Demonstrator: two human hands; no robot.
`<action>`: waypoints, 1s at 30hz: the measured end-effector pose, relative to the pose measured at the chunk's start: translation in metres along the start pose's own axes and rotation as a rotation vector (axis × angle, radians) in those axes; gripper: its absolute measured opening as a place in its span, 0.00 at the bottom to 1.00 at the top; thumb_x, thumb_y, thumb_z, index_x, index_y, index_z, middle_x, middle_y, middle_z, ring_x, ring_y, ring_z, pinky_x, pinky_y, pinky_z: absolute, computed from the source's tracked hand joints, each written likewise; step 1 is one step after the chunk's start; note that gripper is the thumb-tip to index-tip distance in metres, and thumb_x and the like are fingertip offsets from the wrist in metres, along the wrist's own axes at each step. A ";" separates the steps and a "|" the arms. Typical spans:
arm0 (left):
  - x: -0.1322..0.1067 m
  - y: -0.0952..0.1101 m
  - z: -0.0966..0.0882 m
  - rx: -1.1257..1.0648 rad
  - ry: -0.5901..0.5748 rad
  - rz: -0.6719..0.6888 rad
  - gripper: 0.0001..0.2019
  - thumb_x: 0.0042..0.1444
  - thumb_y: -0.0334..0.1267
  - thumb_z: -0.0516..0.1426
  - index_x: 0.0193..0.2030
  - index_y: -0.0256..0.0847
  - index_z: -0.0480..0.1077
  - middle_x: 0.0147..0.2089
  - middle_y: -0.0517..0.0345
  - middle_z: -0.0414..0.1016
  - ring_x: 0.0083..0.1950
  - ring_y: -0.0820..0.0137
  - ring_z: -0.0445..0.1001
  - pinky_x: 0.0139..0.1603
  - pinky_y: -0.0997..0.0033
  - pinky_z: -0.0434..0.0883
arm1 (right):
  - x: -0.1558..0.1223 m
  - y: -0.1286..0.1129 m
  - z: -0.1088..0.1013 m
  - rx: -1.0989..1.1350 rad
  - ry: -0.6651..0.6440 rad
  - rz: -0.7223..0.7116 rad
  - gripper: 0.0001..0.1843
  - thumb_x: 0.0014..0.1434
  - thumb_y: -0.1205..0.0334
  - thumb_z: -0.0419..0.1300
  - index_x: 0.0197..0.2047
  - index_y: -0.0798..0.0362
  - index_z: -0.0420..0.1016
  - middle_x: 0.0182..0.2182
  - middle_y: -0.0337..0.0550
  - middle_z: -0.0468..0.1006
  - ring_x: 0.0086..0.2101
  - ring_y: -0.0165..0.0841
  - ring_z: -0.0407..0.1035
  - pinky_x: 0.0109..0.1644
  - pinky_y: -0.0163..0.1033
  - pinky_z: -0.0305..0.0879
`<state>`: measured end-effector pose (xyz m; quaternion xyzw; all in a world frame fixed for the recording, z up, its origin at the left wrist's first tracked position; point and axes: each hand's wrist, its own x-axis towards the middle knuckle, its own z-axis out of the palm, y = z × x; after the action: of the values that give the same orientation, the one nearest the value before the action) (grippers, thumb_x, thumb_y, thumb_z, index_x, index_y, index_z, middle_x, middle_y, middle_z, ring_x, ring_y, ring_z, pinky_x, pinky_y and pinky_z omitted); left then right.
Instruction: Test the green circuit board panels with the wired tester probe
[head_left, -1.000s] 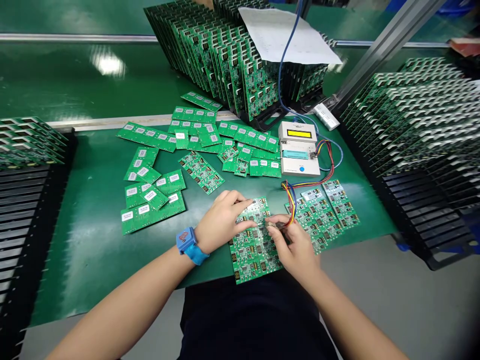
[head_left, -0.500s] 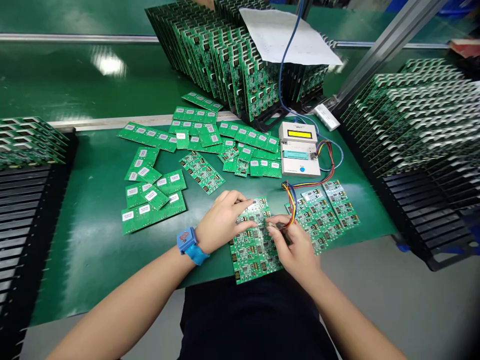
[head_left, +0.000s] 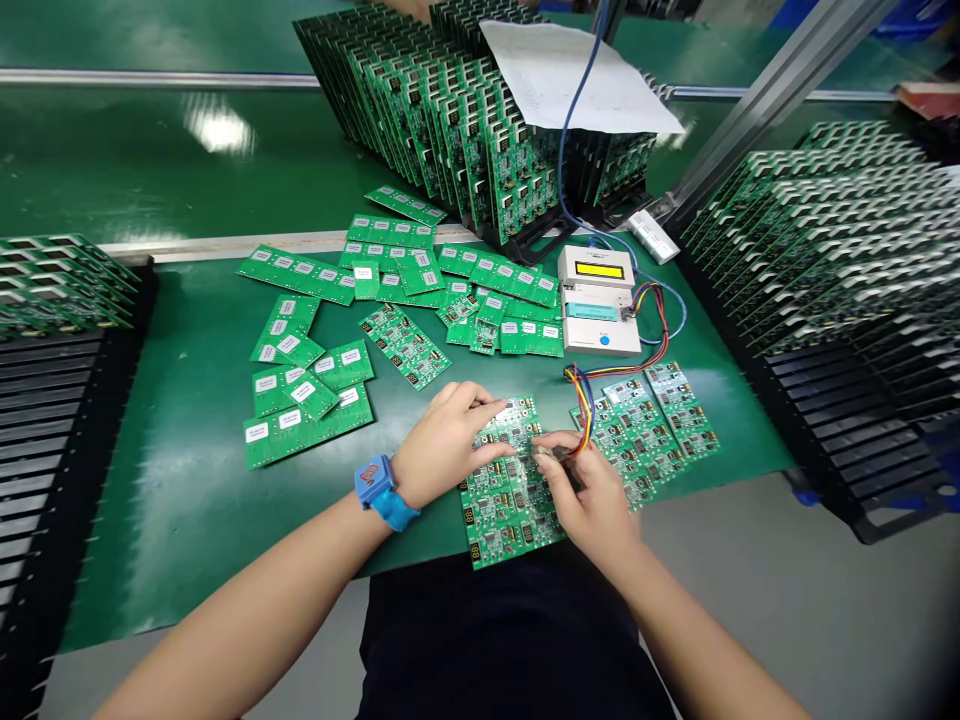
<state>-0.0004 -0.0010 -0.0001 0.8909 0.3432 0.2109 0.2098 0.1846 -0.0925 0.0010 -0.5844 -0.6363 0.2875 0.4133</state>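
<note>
A green circuit board panel [head_left: 504, 500] lies at the near edge of the green mat. My left hand [head_left: 448, 437] rests on its upper left part, fingers curled and pressing down on it. My right hand [head_left: 591, 492] pinches a small connector [head_left: 546, 452] at the end of a bundle of coloured wires [head_left: 583, 405] and holds it against the panel. The wires run back to a white programmer box [head_left: 598, 299] with a yellow display. A blue wristband [head_left: 376, 489] is on my left wrist.
A second board panel [head_left: 651, 425] lies right of my hands. Several loose labelled boards [head_left: 311, 385] are scattered over the mat's left and middle. Racks of upright boards [head_left: 457, 120] stand behind, another rack [head_left: 832, 230] at right, black slotted trays [head_left: 45, 420] at left.
</note>
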 end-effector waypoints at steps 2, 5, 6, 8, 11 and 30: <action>0.000 0.000 0.000 0.003 -0.003 -0.003 0.24 0.52 0.46 0.61 0.53 0.37 0.67 0.45 0.49 0.67 0.46 0.62 0.65 0.46 0.59 0.68 | 0.000 0.000 0.000 -0.002 -0.004 0.003 0.09 0.62 0.67 0.53 0.47 0.50 0.67 0.41 0.45 0.72 0.42 0.35 0.68 0.45 0.42 0.67; 0.000 0.000 0.000 0.000 0.001 -0.005 0.24 0.52 0.46 0.61 0.53 0.37 0.67 0.44 0.49 0.67 0.46 0.62 0.65 0.46 0.59 0.68 | -0.001 0.001 0.000 0.007 -0.004 0.011 0.09 0.62 0.66 0.53 0.47 0.50 0.67 0.41 0.46 0.72 0.42 0.35 0.69 0.45 0.42 0.67; 0.000 0.000 0.000 -0.002 0.003 -0.005 0.24 0.52 0.47 0.61 0.53 0.38 0.67 0.44 0.50 0.67 0.45 0.62 0.65 0.46 0.59 0.68 | -0.001 0.001 0.000 0.010 -0.003 0.014 0.09 0.62 0.66 0.53 0.46 0.50 0.67 0.41 0.46 0.72 0.42 0.36 0.69 0.45 0.43 0.67; 0.000 0.000 0.000 -0.007 0.006 -0.004 0.23 0.53 0.47 0.61 0.53 0.39 0.67 0.44 0.50 0.67 0.45 0.62 0.65 0.46 0.58 0.68 | -0.001 0.002 0.001 0.011 -0.002 0.016 0.09 0.62 0.65 0.53 0.46 0.50 0.67 0.42 0.46 0.72 0.43 0.36 0.69 0.45 0.43 0.68; 0.000 0.000 0.001 -0.007 0.006 -0.004 0.23 0.53 0.47 0.60 0.53 0.38 0.67 0.44 0.50 0.67 0.45 0.62 0.65 0.46 0.58 0.68 | -0.001 0.002 0.001 0.005 0.001 0.016 0.09 0.62 0.65 0.53 0.46 0.50 0.67 0.42 0.46 0.73 0.43 0.36 0.69 0.46 0.43 0.68; 0.000 0.000 0.002 -0.009 0.005 -0.021 0.25 0.49 0.47 0.63 0.52 0.36 0.68 0.44 0.50 0.67 0.45 0.63 0.64 0.47 0.61 0.67 | 0.014 -0.007 -0.001 0.217 0.076 0.208 0.08 0.61 0.61 0.56 0.44 0.49 0.69 0.41 0.43 0.75 0.33 0.31 0.71 0.39 0.41 0.70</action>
<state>0.0007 -0.0018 -0.0013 0.8857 0.3523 0.2123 0.2154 0.1825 -0.0799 0.0105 -0.6094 -0.5217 0.3735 0.4658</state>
